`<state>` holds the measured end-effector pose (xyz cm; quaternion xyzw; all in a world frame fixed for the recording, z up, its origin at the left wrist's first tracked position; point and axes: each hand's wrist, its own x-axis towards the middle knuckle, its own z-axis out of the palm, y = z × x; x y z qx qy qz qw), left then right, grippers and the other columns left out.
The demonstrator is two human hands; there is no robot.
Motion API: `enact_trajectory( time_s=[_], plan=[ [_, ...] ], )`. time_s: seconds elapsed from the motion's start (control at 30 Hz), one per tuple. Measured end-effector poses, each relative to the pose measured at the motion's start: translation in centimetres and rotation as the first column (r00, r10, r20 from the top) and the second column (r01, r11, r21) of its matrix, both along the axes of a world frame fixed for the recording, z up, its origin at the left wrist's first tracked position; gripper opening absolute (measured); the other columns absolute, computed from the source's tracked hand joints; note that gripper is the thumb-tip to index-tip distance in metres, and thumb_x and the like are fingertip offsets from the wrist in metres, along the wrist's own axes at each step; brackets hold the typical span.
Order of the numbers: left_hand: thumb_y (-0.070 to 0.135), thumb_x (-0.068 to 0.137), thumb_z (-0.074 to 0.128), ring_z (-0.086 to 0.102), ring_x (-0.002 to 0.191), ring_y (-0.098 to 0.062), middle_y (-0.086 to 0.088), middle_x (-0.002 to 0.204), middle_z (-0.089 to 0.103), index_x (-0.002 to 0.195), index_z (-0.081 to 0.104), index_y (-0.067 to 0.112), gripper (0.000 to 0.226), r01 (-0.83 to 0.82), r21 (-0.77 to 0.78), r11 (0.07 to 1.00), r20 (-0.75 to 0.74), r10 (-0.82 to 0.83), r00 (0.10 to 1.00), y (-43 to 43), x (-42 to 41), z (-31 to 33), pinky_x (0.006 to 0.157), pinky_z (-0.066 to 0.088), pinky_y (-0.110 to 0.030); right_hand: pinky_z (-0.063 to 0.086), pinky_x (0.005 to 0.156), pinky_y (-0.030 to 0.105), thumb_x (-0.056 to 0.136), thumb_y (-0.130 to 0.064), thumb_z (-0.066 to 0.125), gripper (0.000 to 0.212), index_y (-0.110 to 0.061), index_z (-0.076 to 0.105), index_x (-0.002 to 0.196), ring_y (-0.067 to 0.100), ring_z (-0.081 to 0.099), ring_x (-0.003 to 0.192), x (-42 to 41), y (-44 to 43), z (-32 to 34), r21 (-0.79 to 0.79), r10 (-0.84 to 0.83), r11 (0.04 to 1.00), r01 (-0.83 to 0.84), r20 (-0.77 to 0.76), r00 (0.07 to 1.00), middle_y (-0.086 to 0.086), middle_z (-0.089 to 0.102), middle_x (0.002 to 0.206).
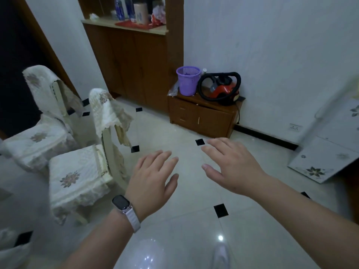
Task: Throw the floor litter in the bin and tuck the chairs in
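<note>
Purple mesh bin (188, 80) sits on a low cabinet (202, 117); two cloth-covered chairs (77, 177) stand well left of it. Left hand (153, 177) and right hand (231, 164), short of the bin, are spread flat and empty. Risk (no litter visible): loose chair covers (108, 113) may snag or slip when pushed.

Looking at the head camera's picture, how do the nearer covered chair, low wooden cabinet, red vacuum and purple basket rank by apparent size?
1. nearer covered chair, though closeness to the camera inflates it
2. low wooden cabinet
3. red vacuum, hose included
4. purple basket
</note>
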<state>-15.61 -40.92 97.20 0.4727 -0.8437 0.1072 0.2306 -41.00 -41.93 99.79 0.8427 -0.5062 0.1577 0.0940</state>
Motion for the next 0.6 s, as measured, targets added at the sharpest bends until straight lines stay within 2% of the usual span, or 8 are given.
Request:
enact_trajectory(
  time_s=[0.2, 0.37, 0.6],
  plan=[
    [0.036, 0.089, 0.055, 0.056, 0.117, -0.026, -0.003, 0.124, 0.064, 0.12, 0.065, 0.017, 0.038, -0.038, 0.017, 0.999, 0.018, 0.038, 0.999, -10.7, -3.1, -1.0, 0.095, 0.042, -0.041, 0.043, 0.092, 0.04, 0.093, -0.051, 0.043, 0.05, -0.017, 0.062, 0.124, 0.028, 0.053, 0.118, -3.1, -11.1, -2.4, 0.02, 0.053, 0.998, -0.054, 0.035, 0.998, 0.006, 0.059, 0.128],
    [0.038, 0.088, 0.052, 0.059, 0.114, -0.027, -0.004, 0.122, 0.066, 0.117, 0.067, 0.017, 0.04, -0.149, 0.01, 0.989, 0.015, 0.149, 0.989, -20.4, -7.1, 0.7, 0.092, 0.044, -0.041, 0.041, 0.097, 0.038, 0.094, -0.054, 0.04, 0.052, -0.021, 0.057, 0.13, 0.026, 0.05, 0.123, -6.7, -22.2, -2.1, 0.065, 0.128, 0.989, -0.133, 0.077, 0.989, 0.004, 0.057, 0.133],
    [0.038, 0.089, 0.053, 0.057, 0.114, -0.026, -0.004, 0.123, 0.065, 0.118, 0.066, 0.017, 0.038, -0.257, -0.039, 0.966, 0.013, 0.258, 0.966, -31.0, -11.4, 3.2, 0.094, 0.042, -0.04, 0.044, 0.093, 0.041, 0.093, -0.05, 0.046, 0.05, -0.015, 0.061, 0.127, 0.029, 0.052, 0.12, -9.6, -36.4, 0.5, -0.019, 0.294, 0.956, -0.293, 0.069, 0.953, 0.008, 0.058, 0.129]
  ],
)
